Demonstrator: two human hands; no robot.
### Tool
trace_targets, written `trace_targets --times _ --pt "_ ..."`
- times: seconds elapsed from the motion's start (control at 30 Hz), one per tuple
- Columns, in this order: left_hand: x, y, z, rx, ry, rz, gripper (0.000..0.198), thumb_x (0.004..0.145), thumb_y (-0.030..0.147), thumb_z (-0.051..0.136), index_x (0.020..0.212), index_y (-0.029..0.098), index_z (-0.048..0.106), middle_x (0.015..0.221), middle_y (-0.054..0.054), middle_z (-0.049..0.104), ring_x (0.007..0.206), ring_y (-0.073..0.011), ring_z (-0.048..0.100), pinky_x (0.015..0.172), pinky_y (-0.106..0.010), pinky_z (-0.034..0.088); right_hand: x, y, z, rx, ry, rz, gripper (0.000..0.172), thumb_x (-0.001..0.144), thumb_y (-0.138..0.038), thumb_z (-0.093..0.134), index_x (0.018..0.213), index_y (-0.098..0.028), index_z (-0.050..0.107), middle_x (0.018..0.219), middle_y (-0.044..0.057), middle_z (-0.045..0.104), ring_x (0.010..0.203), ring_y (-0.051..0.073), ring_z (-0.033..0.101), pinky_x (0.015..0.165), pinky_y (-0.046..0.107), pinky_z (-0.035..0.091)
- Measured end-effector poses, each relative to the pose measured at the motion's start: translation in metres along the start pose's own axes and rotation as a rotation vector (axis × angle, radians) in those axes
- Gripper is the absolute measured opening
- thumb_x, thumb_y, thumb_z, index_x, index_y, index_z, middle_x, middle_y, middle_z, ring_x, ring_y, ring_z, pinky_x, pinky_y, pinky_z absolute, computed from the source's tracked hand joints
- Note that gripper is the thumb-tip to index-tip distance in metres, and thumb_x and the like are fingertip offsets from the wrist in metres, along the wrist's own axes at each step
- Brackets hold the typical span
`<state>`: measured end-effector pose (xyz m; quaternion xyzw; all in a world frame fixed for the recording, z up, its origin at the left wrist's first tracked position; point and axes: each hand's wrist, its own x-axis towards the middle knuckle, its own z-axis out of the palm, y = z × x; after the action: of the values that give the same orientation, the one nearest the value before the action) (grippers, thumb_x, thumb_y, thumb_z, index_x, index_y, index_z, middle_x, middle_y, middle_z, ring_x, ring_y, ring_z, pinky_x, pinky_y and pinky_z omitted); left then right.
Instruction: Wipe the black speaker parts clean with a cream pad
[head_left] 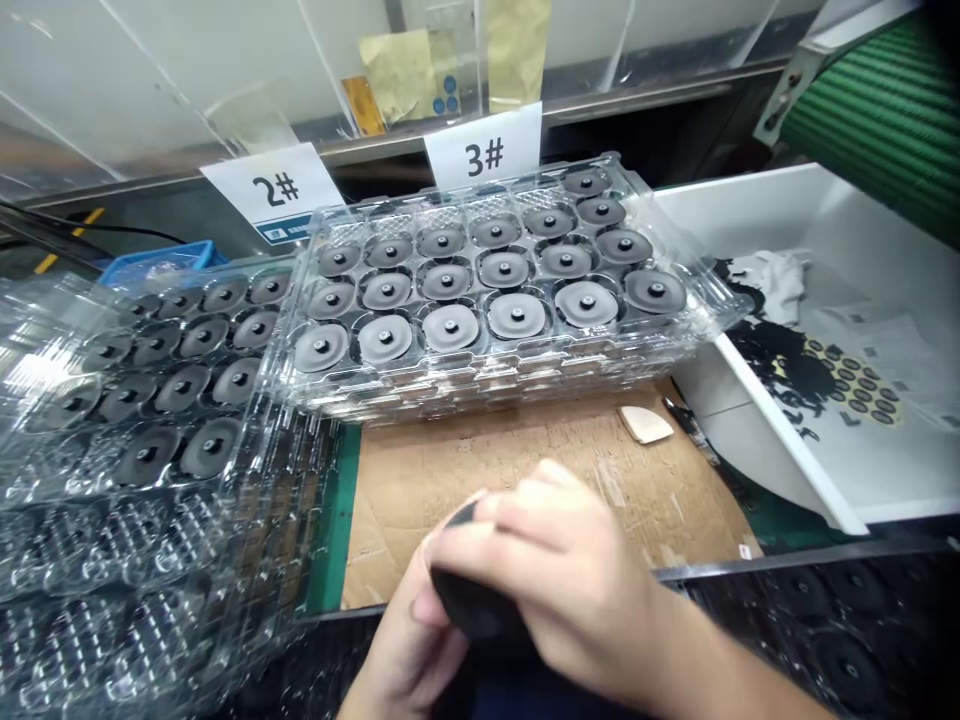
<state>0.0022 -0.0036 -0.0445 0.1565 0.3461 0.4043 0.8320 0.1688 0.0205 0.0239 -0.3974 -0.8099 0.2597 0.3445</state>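
The right hand and the left hand are close together at 6 o'clock. They hold a black round part tight between them. The right hand's fingers wrap over the top, and the left hand holds it from below. At 12 o'clock sits a stack of clear trays full of gray round parts. More clear trays lie at 9 o'clock. A white bin sits at 2 o'clock. Brown cardboard lies just past the hands.

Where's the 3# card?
In the head view, the 3# card stands upper centre, just behind the far edge of the stacked clear trays, with the 2# card to its left.
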Motion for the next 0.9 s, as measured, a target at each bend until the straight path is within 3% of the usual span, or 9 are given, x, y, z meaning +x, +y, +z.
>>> trace_targets --times 0.1,0.17,0.23,0.4,0.47,0.57,0.67,0.77,0.9 --pt "0.002 0.005 0.001 -0.057 0.012 0.061 0.059 0.052 0.044 0.076 0.108 0.029 0.062 0.111 -0.001 0.065 0.103 -0.0217 0.057 0.092 -0.029 0.041 -0.014 0.005 -0.006 0.195 -0.120 0.325 0.021 0.087 -0.014 0.046 0.098 -0.023 0.061 0.083 -0.001 0.063 0.072 0.012 0.054 0.068 0.027 0.037" --pt "0.001 0.010 0.003 -0.081 0.014 0.090 0.064 0.052 0.045 0.075 0.112 0.030 0.060 0.117 -0.002 0.063 0.105 -0.0251 0.057 0.093 -0.033 0.041 -0.029 0.011 -0.005 0.411 -0.248 0.426 0.015 0.085 -0.021 0.053 0.093 -0.027 0.064 0.080 -0.003 0.064 0.071 0.012 0.057 0.067 0.024 0.040" --pt "0.001 0.014 0.006 -0.088 0.022 0.104 0.063 0.054 0.044 0.075 0.113 0.029 0.059 0.117 -0.003 0.063 0.107 -0.0267 0.057 0.095 -0.033 0.040 -0.044 0.019 0.002 0.559 -0.288 0.487 0.013 0.084 -0.030 0.056 0.091 -0.027 0.066 0.081 -0.002 0.065 0.072 0.013 0.059 0.064 0.024 0.043" --pt "0.003 0.017 0.015 -0.106 0.053 0.068 0.057 0.055 0.036 0.078 0.109 0.028 0.062 0.115 -0.003 0.064 0.105 -0.0245 0.058 0.091 -0.029 0.041 -0.052 0.028 0.017 0.514 0.002 0.717 0.017 0.084 -0.030 0.054 0.095 -0.024 0.066 0.094 0.003 0.068 0.085 0.018 0.062 0.071 0.027 0.049" --pt "0.003 0.015 0.018 -0.098 0.093 0.063 0.058 0.054 0.036 0.079 0.109 0.028 0.062 0.114 -0.003 0.064 0.104 -0.0232 0.058 0.089 -0.027 0.043 -0.040 0.019 0.015 0.478 0.132 0.668 0.018 0.085 -0.027 0.053 0.099 -0.026 0.064 0.097 0.002 0.066 0.087 0.017 0.062 0.073 0.025 0.049" --pt "0.001 0.010 0.017 -0.104 0.147 0.036 0.056 0.056 0.035 0.078 0.110 0.030 0.061 0.111 -0.002 0.065 0.100 -0.0190 0.060 0.087 -0.025 0.044 -0.014 0.001 0.012 0.397 0.263 0.422 0.023 0.085 -0.020 0.053 0.106 -0.024 0.060 0.095 0.002 0.065 0.084 0.015 0.061 0.073 0.023 0.049" --pt "-0.002 0.006 0.009 -0.137 0.149 0.000 0.048 0.065 0.031 0.073 0.111 0.033 0.060 0.115 0.000 0.063 0.104 -0.0178 0.058 0.089 -0.025 0.044 0.005 -0.012 0.014 0.278 0.100 0.258 0.023 0.084 -0.014 0.049 0.103 -0.017 0.061 0.087 0.005 0.063 0.077 0.014 0.059 0.072 0.025 0.049" --pt "-0.003 0.004 0.000 -0.148 0.149 0.039 0.047 0.067 0.031 0.071 0.113 0.033 0.059 0.115 0.000 0.063 0.107 -0.0192 0.056 0.090 -0.026 0.044 0.015 -0.012 0.020 0.251 -0.160 0.285 0.020 0.085 -0.011 0.046 0.092 -0.020 0.063 0.084 0.001 0.062 0.075 0.011 0.057 0.069 0.021 0.046" --pt "-0.004 0.007 0.000 -0.063 0.058 0.020 0.034 0.074 0.031 0.065 0.108 0.035 0.062 0.102 0.003 0.068 0.100 -0.0144 0.059 0.091 -0.022 0.042 0.018 -0.011 0.029 0.175 0.083 0.174 0.026 0.085 -0.013 0.043 0.105 -0.012 0.060 0.083 0.006 0.062 0.074 0.015 0.056 0.071 0.026 0.046"
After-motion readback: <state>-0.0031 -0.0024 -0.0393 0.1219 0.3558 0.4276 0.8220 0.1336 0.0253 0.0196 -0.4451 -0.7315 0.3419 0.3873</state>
